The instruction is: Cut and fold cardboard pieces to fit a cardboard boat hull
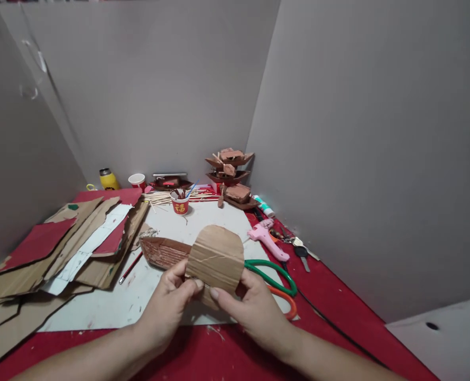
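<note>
A rounded piece of brown cardboard is held up between both hands, a crease running across its face. My left hand pinches its lower left edge, thumb in front. On the lower right edge my right hand grips it the same way, with the fingers behind mostly hidden. Below the thumbs another bit of cardboard shows, and I cannot tell whether it is the same piece. Behind the left hand lies a brown cardboard boat hull, partly covered. Scissors with green and orange handles rest beside the right hand.
Stacked cardboard sheets fill the left side. A pink glue gun, a glue stick and keys lie along the right. At the back stand a red paper cup, wooden sticks, finished boats and a yellow bottle.
</note>
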`<action>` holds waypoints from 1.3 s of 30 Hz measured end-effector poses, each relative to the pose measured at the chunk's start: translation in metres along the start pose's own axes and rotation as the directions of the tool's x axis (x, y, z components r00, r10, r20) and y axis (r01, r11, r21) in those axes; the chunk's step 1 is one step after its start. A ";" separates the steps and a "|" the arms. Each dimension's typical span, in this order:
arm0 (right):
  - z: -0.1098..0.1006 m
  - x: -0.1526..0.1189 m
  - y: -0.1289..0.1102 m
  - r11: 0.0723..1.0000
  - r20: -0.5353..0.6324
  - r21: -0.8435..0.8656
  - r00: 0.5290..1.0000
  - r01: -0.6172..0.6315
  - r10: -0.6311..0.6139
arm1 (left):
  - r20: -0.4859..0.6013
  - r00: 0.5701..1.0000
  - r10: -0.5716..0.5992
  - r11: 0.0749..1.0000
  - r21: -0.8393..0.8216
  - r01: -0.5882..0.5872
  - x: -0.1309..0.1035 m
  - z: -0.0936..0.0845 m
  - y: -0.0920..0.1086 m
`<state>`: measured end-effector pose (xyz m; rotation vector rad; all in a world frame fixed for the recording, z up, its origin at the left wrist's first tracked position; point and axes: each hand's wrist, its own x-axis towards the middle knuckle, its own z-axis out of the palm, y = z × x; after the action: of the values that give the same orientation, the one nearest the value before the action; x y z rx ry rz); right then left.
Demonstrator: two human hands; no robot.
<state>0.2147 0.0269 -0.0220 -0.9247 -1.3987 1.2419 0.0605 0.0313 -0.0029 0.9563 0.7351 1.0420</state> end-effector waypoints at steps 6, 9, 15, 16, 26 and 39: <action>0.000 0.005 0.010 0.998 -0.045 -0.027 0.997 -0.061 0.060 | 0.012 0.999 -0.042 0.994 -0.103 0.043 0.007 -0.011 -0.006; -0.002 0.007 0.013 0.995 -0.058 0.050 0.994 -0.088 0.091 | 0.033 0.996 -0.084 0.990 -0.113 0.087 0.007 -0.016 -0.005; -0.004 0.006 0.008 0.968 -0.012 0.235 0.995 -0.094 0.099 | 0.040 0.998 -0.038 0.999 -0.019 0.038 0.004 -0.015 0.002; -0.003 0.005 0.007 0.960 0.000 0.261 0.995 -0.099 0.103 | 0.034 0.999 -0.031 1.000 0.003 0.031 0.003 -0.014 0.003; -0.003 0.004 0.008 0.942 0.025 0.318 0.994 -0.105 0.103 | 0.054 0.999 0.003 1.000 0.009 -0.003 0.004 -0.021 -0.003; -0.008 0.006 -0.004 0.966 0.024 0.254 0.999 -0.045 0.040 | 0.032 0.999 -0.033 0.992 0.119 0.029 -0.004 -0.018 0.001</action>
<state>0.2218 0.0340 -0.0173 -0.7697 -1.2036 1.4277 0.0428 0.0333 -0.0092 1.0591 0.7888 0.9613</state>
